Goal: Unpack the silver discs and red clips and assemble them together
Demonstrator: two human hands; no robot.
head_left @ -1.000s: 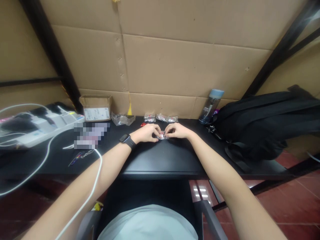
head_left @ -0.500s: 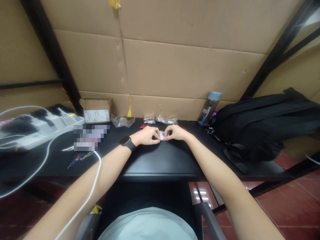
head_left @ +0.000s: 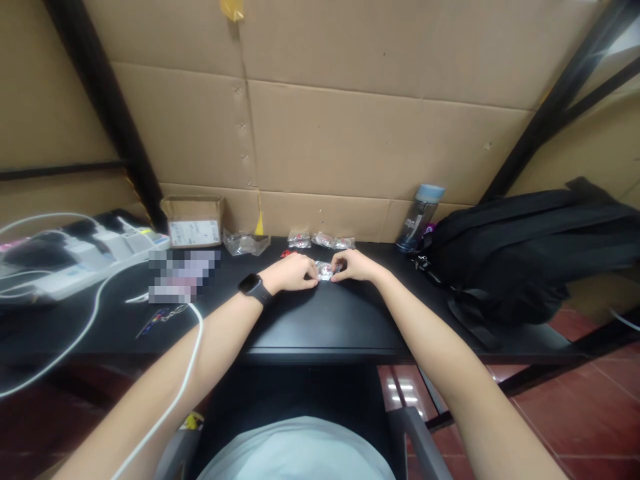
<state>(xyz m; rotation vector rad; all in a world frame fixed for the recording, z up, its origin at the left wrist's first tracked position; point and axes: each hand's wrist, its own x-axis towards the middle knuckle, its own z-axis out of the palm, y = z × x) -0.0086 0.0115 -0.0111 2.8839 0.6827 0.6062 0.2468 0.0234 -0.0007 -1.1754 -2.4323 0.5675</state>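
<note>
Presently, left hand [head_left: 299,272] and right hand [head_left: 354,265] pinch one small silvery plastic packet [head_left: 325,271], seemingly unfinished, while similar packets [head_left: 300,239] lie untouched farther.

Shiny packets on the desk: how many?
4 distinguishable: front packet between left hand and right hand; left packet, middle packet and right packet behind, near the cardboard wall. Others may be hidden.

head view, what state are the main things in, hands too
left hand: fingertips at left edge of shiny plastic packet
right hand: fingertips at its right edge
shiny plastic packet: can't tell if sealed
water bottle: upright, capped
cardboard box: upright, open-topped
power strip: plugs inserted
smartwatch: worn, screen dark
backpack: lying down
</note>
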